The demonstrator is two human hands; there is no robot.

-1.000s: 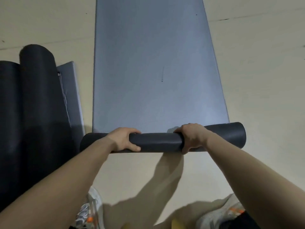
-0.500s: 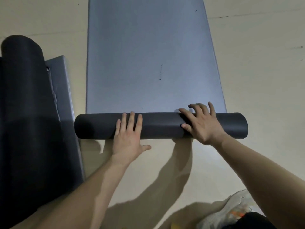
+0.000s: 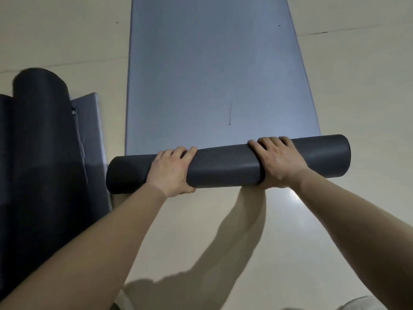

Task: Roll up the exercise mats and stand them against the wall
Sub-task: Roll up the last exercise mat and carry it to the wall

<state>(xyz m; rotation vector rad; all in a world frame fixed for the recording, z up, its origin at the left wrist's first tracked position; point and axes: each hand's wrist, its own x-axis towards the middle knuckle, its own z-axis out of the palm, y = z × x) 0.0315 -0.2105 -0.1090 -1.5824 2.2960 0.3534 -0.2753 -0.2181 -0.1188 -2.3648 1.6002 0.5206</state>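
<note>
A: Whereabouts of the roll point(image 3: 225, 166)?

B: On the floor point(image 3: 357, 86), straight ahead of both hands. Long axis left to right, crosswise to the flat stretch of mat point(image 3: 212, 74) reaching away toward the far side of the floor. Right end a shade farther off than the left.

A: And the hands?

B: Left hand point(image 3: 171, 171) wrapped over the roll left of its middle, fingers curled down the far side. Right hand point(image 3: 278, 163) wrapped likewise right of the middle. Both gripping the roll.

A: Much unrolled?

B: Plenty, by the look of it. Far end out of view.

A: Next push?

B: Probably straight away from the body, square to the axis, with even pressure both sides. Otherwise likely to telescope at one end.

A: Anything alongside?

B: Dark rolled mats point(image 3: 40, 130) along the left side of the floor, beside a grey flat piece point(image 3: 89, 121). Close to the roll's left end, touching or not hard to tell
</note>
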